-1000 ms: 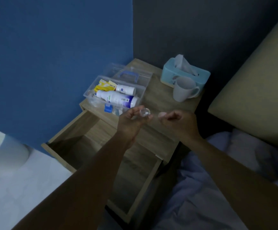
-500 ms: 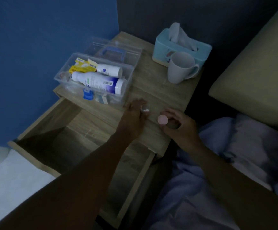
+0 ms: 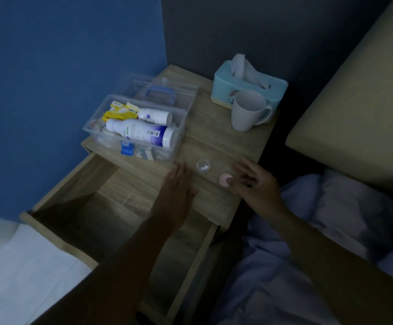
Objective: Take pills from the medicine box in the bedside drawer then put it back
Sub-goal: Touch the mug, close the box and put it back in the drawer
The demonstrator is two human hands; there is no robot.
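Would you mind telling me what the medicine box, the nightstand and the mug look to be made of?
Medicine box: clear, glossy plastic, since the bottles show through its walls; its handle looks like opaque blue plastic. Nightstand: pale wood-grain surface, matte, probably laminate rather than solid wood, though I can't tell for sure. Mug: smooth plain white, likely glazed ceramic, possibly plastic.

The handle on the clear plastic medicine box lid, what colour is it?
Blue handle, clearest in the head view.
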